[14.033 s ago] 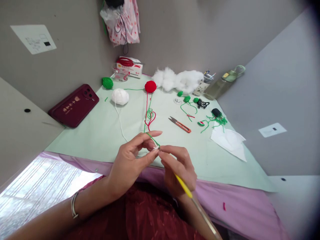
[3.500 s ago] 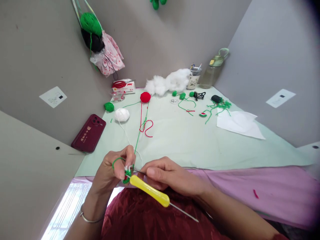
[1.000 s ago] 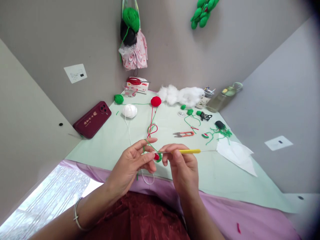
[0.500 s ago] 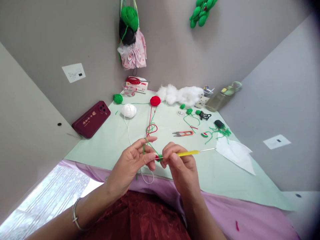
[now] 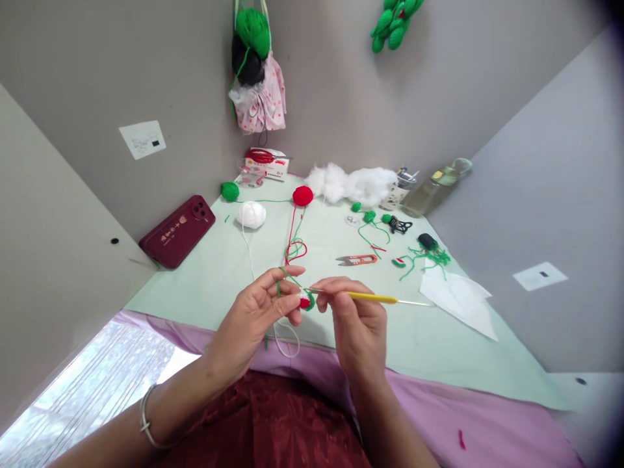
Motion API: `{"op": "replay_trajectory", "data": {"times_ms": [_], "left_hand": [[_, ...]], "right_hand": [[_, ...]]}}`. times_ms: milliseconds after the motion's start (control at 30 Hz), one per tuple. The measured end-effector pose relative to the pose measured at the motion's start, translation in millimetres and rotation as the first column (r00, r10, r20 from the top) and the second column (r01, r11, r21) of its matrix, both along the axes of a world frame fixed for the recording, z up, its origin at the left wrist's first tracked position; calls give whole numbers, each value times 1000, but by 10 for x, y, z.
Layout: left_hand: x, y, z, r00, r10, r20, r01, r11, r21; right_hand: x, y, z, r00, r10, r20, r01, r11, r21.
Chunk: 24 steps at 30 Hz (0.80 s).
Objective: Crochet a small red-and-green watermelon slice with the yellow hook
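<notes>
My left hand [image 5: 256, 312] pinches a small red and green crochet piece [image 5: 306, 301], with green yarn [image 5: 287, 276] looped over its forefinger. My right hand [image 5: 353, 318] grips a yellow-handled crochet hook [image 5: 373, 297], its metal tip at the piece and its handle pointing right. Both hands hover over the near edge of the pale green mat [image 5: 341, 279]. A red yarn ball [image 5: 303, 195], a white yarn ball [image 5: 252, 214] and a small green yarn ball [image 5: 230, 190] lie farther back, their strands trailing toward my hands.
Orange thread snips [image 5: 357, 260] lie right of centre. A dark red phone [image 5: 177, 231] rests at the left. White stuffing [image 5: 353, 183], a pen cup [image 5: 397, 192], a bottle [image 5: 433, 187], green crochet bits [image 5: 370, 216] and white paper [image 5: 458, 296] sit at the back and right.
The hook has swung from pointing toward me to pointing right, its handle dipping a little in the last half second. The view rose and shifted, showing yarn hung on the wall.
</notes>
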<state>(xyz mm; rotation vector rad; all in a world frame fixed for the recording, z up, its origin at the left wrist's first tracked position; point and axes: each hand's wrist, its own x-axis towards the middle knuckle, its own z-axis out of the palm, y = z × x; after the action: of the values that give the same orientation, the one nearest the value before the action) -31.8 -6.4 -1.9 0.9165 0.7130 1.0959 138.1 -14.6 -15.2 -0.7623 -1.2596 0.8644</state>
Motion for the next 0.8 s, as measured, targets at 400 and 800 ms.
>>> {"op": "replay_trajectory", "data": {"times_ms": [400, 800], "left_hand": [[-19, -34, -8, 998, 37, -60, -34, 998, 46], [36, -70, -20, 996, 93, -12, -93, 996, 17]], "right_hand": [[58, -110, 70, 980, -49, 194, 23, 990, 137], [-47, -162, -96, 633, -560, 534, 119, 752, 649]]}}
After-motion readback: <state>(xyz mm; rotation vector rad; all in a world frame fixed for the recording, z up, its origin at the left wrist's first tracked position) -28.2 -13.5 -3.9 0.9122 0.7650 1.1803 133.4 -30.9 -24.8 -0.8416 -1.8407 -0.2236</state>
